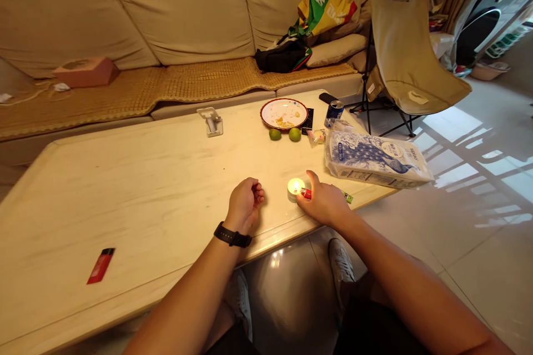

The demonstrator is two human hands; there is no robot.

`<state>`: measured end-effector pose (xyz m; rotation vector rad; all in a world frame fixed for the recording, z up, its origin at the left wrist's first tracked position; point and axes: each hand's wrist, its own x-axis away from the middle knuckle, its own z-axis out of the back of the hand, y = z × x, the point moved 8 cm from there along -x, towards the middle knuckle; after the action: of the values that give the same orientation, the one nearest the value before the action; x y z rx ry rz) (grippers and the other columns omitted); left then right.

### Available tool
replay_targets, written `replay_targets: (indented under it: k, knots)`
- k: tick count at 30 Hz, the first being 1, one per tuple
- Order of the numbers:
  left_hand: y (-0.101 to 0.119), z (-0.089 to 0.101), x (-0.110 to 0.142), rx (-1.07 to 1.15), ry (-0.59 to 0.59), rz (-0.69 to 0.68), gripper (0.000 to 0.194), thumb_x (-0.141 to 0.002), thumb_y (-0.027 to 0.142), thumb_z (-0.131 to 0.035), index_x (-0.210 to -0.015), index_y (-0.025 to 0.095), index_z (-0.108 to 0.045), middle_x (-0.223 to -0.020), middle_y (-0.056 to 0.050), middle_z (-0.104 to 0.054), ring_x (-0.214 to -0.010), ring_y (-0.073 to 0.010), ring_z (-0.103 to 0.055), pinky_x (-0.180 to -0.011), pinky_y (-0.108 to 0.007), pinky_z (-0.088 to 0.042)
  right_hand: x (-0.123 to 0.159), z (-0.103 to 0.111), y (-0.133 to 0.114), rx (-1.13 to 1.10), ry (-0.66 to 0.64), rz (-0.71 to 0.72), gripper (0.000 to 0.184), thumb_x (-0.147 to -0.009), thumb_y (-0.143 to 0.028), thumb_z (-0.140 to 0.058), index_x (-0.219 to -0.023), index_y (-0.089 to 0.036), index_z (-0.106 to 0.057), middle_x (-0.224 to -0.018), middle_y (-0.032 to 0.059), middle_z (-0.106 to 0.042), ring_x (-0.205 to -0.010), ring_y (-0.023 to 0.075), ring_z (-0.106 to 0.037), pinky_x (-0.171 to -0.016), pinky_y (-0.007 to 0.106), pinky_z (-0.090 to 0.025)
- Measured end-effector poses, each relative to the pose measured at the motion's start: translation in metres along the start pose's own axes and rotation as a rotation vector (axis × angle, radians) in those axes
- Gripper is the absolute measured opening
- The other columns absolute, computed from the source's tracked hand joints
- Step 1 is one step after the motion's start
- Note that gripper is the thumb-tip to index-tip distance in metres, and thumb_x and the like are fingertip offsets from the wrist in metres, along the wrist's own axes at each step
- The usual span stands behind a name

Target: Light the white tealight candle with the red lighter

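A small white candle (pixel 293 188) burns with a yellow flame near the front edge of the pale table (pixel 137 188). My right hand (pixel 323 201) is closed round a red lighter (pixel 306 193), its tip right beside the flame. A black band sits on my left wrist, and my left hand (pixel 245 203) rests on the table to the left of the candle. It is curled into a loose fist with nothing visible in it. A second red lighter (pixel 100 265) lies flat far to the left near the front edge.
A red-rimmed plate (pixel 284 113), two limes (pixel 285 134), a drink can (pixel 333 112), a white phone stand (pixel 211 122) and a printed plastic pack (pixel 375 158) sit on the table's far right. Behind are a beige sofa and a folding chair (pixel 406 50).
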<state>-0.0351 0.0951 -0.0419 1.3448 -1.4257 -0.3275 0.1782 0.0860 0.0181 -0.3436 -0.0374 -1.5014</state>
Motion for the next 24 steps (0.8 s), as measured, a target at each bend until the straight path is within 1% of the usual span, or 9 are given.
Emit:
replay_targets:
  k: [4, 6, 8, 11, 14, 17, 20, 24]
  knots:
    - [0.001, 0.000, 0.000, 0.002, -0.015, -0.009, 0.008, -0.069, 0.015, -0.059, -0.066, 0.017, -0.052, -0.060, 0.002, -0.051, -0.047, -0.0085, -0.047, -0.040, -0.021, -0.037, 0.000, 0.002, 0.003, -0.027, 0.018, 0.007, 0.087, -0.086, -0.063, -0.051, -0.155, -0.016, -0.025, -0.108, 0.0151, -0.072, -0.097, 0.0328, -0.068, -0.077, 0.036, -0.045]
    - [0.001, 0.000, 0.000, 0.001, -0.012, -0.006, 0.008, -0.069, 0.015, -0.059, -0.067, 0.017, -0.052, -0.060, 0.001, -0.052, -0.047, -0.0084, -0.047, -0.040, -0.021, -0.037, 0.000, 0.004, 0.008, -0.037, 0.033, 0.010, 0.087, -0.085, -0.061, -0.052, -0.155, -0.017, -0.025, -0.106, 0.0136, -0.073, -0.097, 0.0330, -0.068, -0.077, 0.036, -0.045]
    - [0.001, 0.001, 0.000, 0.000, -0.006, -0.006, 0.008, -0.070, 0.015, -0.060, -0.067, 0.017, -0.052, -0.060, 0.001, -0.052, -0.047, -0.0085, -0.047, -0.040, -0.021, -0.037, 0.000, 0.006, 0.016, -0.046, 0.052, 0.000, 0.082, -0.086, -0.053, -0.053, -0.155, -0.017, -0.025, -0.103, 0.0118, -0.073, -0.096, 0.0322, -0.068, -0.078, 0.035, -0.045]
    - [0.002, 0.001, 0.000, 0.003, 0.000, -0.009, 0.009, -0.070, 0.015, -0.060, -0.067, 0.017, -0.052, -0.060, 0.001, -0.052, -0.047, -0.0085, -0.047, -0.040, -0.021, -0.037, -0.002, 0.011, 0.032, -0.039, 0.083, -0.031, 0.076, -0.086, -0.045, -0.053, -0.153, -0.017, -0.029, -0.106, 0.0125, -0.073, -0.098, 0.0325, -0.068, -0.080, 0.036, -0.045]
    - [0.001, 0.001, 0.000, 0.003, 0.003, -0.010, 0.010, -0.070, 0.016, -0.061, -0.067, 0.018, -0.052, -0.059, 0.001, -0.052, -0.047, -0.0087, -0.047, -0.040, -0.021, -0.037, -0.004, 0.013, 0.046, -0.029, 0.097, -0.071, 0.072, -0.088, -0.045, -0.051, -0.152, -0.016, -0.031, -0.107, 0.0138, -0.073, -0.098, 0.0325, -0.068, -0.080, 0.037, -0.045]
    - [0.000, 0.001, 0.000, 0.000, 0.003, -0.011, 0.010, -0.069, 0.016, -0.061, -0.067, 0.018, -0.052, -0.060, 0.001, -0.052, -0.047, -0.0089, -0.047, -0.040, -0.021, -0.037, -0.005, 0.013, 0.056, -0.022, 0.095, -0.097, 0.074, -0.090, -0.047, -0.048, -0.154, -0.014, -0.029, -0.106, 0.0147, -0.073, -0.097, 0.0326, -0.068, -0.080, 0.037, -0.045]
    - [0.000, 0.001, -0.001, -0.006, 0.006, -0.012, 0.009, -0.069, 0.016, -0.060, -0.066, 0.017, -0.052, -0.060, 0.001, -0.052, -0.047, -0.0087, -0.047, -0.040, -0.021, -0.037, -0.004, 0.012, 0.060, -0.014, 0.099, -0.100, 0.076, -0.091, -0.050, -0.048, -0.155, -0.015, -0.026, -0.103, 0.0135, -0.073, -0.096, 0.0325, -0.069, -0.079, 0.037, -0.045]
    - [-0.001, 0.001, -0.002, -0.004, -0.004, -0.007, 0.009, -0.069, 0.016, -0.060, -0.066, 0.017, -0.052, -0.059, 0.001, -0.052, -0.048, -0.0087, -0.047, -0.040, -0.021, -0.037, -0.003, 0.012, 0.063, -0.007, 0.104, -0.101, 0.074, -0.089, -0.048, -0.051, -0.154, -0.019, -0.029, -0.101, 0.0110, -0.074, -0.095, 0.0325, -0.069, -0.078, 0.037, -0.045]
